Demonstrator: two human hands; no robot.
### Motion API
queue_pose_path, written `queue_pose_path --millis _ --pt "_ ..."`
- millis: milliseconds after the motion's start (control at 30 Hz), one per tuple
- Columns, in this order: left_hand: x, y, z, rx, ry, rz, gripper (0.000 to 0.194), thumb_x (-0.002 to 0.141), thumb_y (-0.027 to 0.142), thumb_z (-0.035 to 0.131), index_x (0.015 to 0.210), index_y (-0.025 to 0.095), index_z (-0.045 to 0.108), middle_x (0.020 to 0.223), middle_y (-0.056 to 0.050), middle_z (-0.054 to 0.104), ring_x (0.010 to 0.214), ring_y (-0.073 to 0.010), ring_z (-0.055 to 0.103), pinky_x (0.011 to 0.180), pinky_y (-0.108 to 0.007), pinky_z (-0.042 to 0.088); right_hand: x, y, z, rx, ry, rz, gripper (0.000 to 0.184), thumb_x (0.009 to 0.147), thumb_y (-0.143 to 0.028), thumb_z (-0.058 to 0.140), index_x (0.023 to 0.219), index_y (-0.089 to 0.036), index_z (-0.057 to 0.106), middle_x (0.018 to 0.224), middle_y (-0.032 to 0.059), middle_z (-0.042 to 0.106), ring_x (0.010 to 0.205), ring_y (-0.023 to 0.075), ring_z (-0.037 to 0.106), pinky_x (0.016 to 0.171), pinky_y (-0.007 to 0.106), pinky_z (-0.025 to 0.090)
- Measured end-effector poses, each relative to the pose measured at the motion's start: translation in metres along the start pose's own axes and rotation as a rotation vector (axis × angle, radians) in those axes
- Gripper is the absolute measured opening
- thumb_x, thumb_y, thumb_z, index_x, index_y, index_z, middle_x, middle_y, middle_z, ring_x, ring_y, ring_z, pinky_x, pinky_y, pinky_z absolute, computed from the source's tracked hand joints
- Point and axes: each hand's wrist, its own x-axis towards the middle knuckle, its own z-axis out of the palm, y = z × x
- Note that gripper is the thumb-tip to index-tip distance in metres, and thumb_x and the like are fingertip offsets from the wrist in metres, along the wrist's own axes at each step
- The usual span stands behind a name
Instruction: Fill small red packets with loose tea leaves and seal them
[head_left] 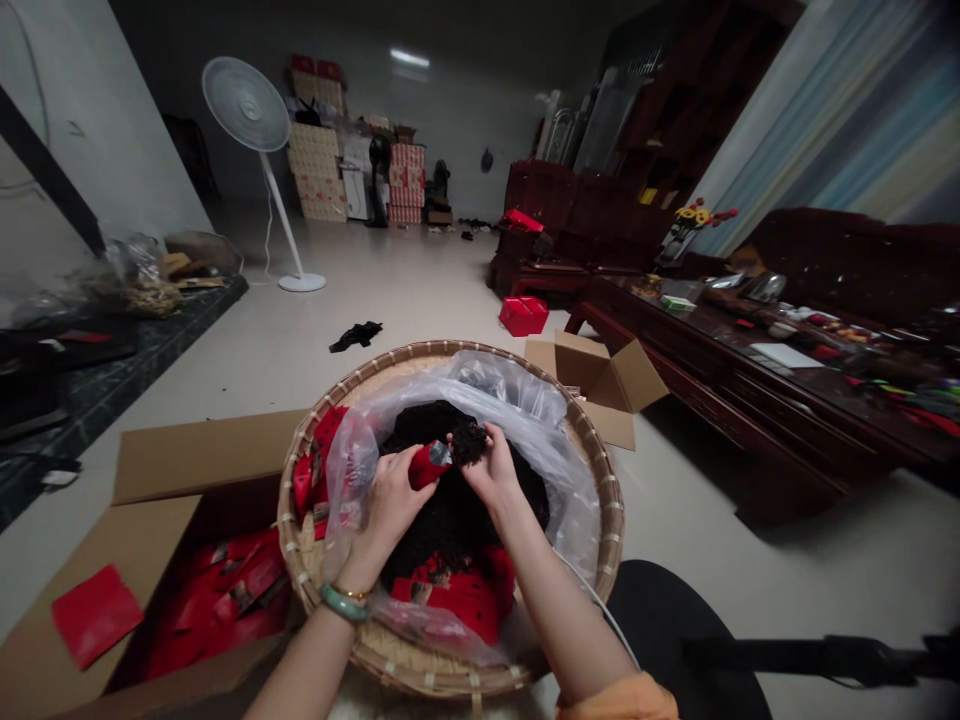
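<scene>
My left hand (396, 497), with a green bangle at the wrist, is closed around a small red packet (429, 466) whose silvery mouth faces right. Close beside that mouth, my right hand (493, 470) grips a clump of dark, crinkled dried leaves (469, 441). Both hands are over a clear plastic bag (577, 500) spread inside a round woven bamboo basket (611, 510). More of the dark leaves (442, 525) fill the bag below. Red packets (465, 600) lie at the bag's near side, and others (322, 455) sit along the basket's left.
An open carton (169, 470) of red packets stands at the left, with one red packet (97, 615) on its flap. Another open carton (600, 375) is behind the basket. A long wooden table (697, 380) runs along the right. A white fan (300, 280) stands farther back.
</scene>
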Motion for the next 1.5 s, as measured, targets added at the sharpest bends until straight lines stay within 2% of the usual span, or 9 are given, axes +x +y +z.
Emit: queue_pose_path --millis 100,233,500,600,700,833,1067,1200,1500 --pt "-0.001 0.002 0.000 0.022 -0.002 -0.013 0.047 0.067 0.028 0.067 0.112 0.019 0.056 0.103 -0.009 0.065 0.094 -0.0264 0.056 0.081 -0.038 0.047 -0.005 0.001 0.008 -0.100 0.003 -0.142 0.025 0.079 -0.043 0.042 0.075 -0.021 0.054 0.083 0.0038 0.065 0.088 0.0204 0.062 0.078 0.038 0.052" --pt "-0.001 0.006 0.002 0.035 0.008 -0.030 0.047 0.066 0.028 0.068 0.111 0.020 0.057 0.100 -0.008 0.066 0.093 -0.0273 0.057 0.079 -0.038 0.048 -0.007 0.006 0.014 -0.172 0.058 -0.292 0.030 0.079 -0.049 0.042 0.078 -0.022 0.055 0.085 0.0037 0.065 0.093 0.0215 0.060 0.082 0.038 0.050" --pt "0.002 0.013 0.011 0.003 -0.006 -0.065 0.048 0.066 0.028 0.067 0.113 0.019 0.056 0.099 -0.008 0.066 0.093 -0.0275 0.057 0.081 -0.038 0.048 -0.015 0.013 0.024 -0.282 0.047 -0.392 0.039 0.081 -0.052 0.040 0.093 -0.021 0.058 0.092 0.0031 0.064 0.094 0.0191 0.058 0.089 0.035 0.044" --pt "0.002 0.016 0.011 -0.007 -0.017 -0.083 0.049 0.066 0.028 0.066 0.113 0.019 0.056 0.098 -0.008 0.066 0.094 -0.0277 0.057 0.080 -0.037 0.048 -0.015 0.013 0.024 -0.363 0.041 -0.440 0.038 0.080 -0.047 0.038 0.094 -0.019 0.059 0.097 0.0041 0.063 0.096 0.0192 0.056 0.089 0.034 0.043" --pt "0.003 0.017 0.011 -0.013 -0.025 -0.107 0.050 0.067 0.030 0.066 0.114 0.018 0.055 0.098 -0.009 0.066 0.094 -0.0280 0.057 0.078 -0.037 0.048 -0.015 0.013 0.020 -0.575 0.039 -0.459 0.030 0.073 -0.031 0.042 0.093 -0.018 0.059 0.096 0.0037 0.062 0.095 0.0197 0.055 0.087 0.033 0.043" --pt "0.003 0.017 0.011 -0.025 -0.022 -0.122 0.051 0.067 0.030 0.066 0.115 0.016 0.055 0.100 -0.009 0.066 0.094 -0.0282 0.056 0.079 -0.037 0.048 -0.017 0.012 0.016 -0.785 0.021 -0.474 0.038 0.061 -0.016 0.041 0.095 -0.019 0.059 0.098 0.0033 0.062 0.094 0.0193 0.055 0.088 0.033 0.043" --pt "0.004 0.020 0.012 -0.035 -0.010 -0.109 0.048 0.068 0.029 0.066 0.113 0.018 0.055 0.100 -0.008 0.066 0.093 -0.0264 0.057 0.079 -0.036 0.048 -0.022 0.010 0.018 -1.021 -0.109 -0.688 0.035 0.070 -0.012 0.040 0.096 -0.020 0.061 0.104 0.0032 0.064 0.104 0.0178 0.056 0.098 0.034 0.039" --pt "0.004 0.023 0.012 -0.042 0.000 -0.106 0.049 0.068 0.029 0.066 0.113 0.015 0.055 0.102 -0.010 0.065 0.093 -0.0262 0.056 0.081 -0.036 0.047 -0.026 0.005 0.023 -0.966 -0.144 -0.708 0.031 0.071 -0.012 0.042 0.092 -0.019 0.064 0.110 0.0043 0.064 0.108 0.0188 0.056 0.101 0.036 0.038" --pt "0.002 0.031 0.020 -0.190 0.014 -0.182 0.055 0.064 0.032 0.070 0.115 0.017 0.054 0.098 -0.010 0.063 0.092 -0.0252 0.059 0.078 -0.037 0.049 -0.035 -0.001 0.035 -0.606 -0.131 -0.626 0.025 0.072 -0.015 0.049 0.094 -0.018 0.061 0.109 0.0053 0.066 0.109 0.0201 0.057 0.101 0.040 0.038"
